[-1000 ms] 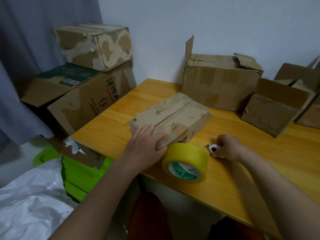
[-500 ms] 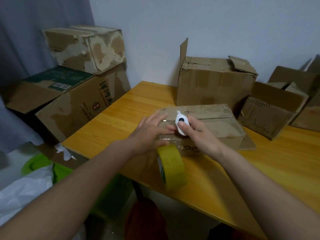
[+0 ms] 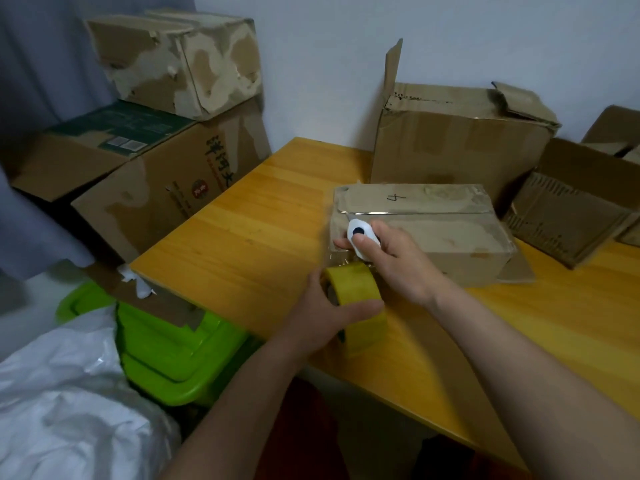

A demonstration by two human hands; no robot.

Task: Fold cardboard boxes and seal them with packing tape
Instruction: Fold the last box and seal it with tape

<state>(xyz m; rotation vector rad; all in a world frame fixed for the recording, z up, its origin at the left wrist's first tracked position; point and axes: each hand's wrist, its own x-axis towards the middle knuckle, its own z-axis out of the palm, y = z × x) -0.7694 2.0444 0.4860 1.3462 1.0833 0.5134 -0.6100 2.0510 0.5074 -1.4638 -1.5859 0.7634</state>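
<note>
A small closed cardboard box (image 3: 433, 230) marked "4" lies on the wooden table (image 3: 242, 244), its top flaps meeting along a seam. A yellow roll of packing tape (image 3: 360, 296) stands on edge just in front of the box's near left corner. My left hand (image 3: 322, 317) grips the roll from the left, thumb over its rim. My right hand (image 3: 391, 261) holds a small white cutter (image 3: 360, 237) with a dark button, and its fingertips press on the box's left end above the roll.
A larger open box (image 3: 457, 143) stands behind the small one against the wall. More open boxes (image 3: 571, 206) lie at the right. Stacked boxes (image 3: 166, 140) stand left of the table. Below the table edge are a green bin (image 3: 173, 351) and white plastic sheet (image 3: 69, 410).
The box was turned to lie crosswise in front of me. My left hand left the box and took hold of the tape roll. My right hand brought the cutter from the table onto the box's left end.
</note>
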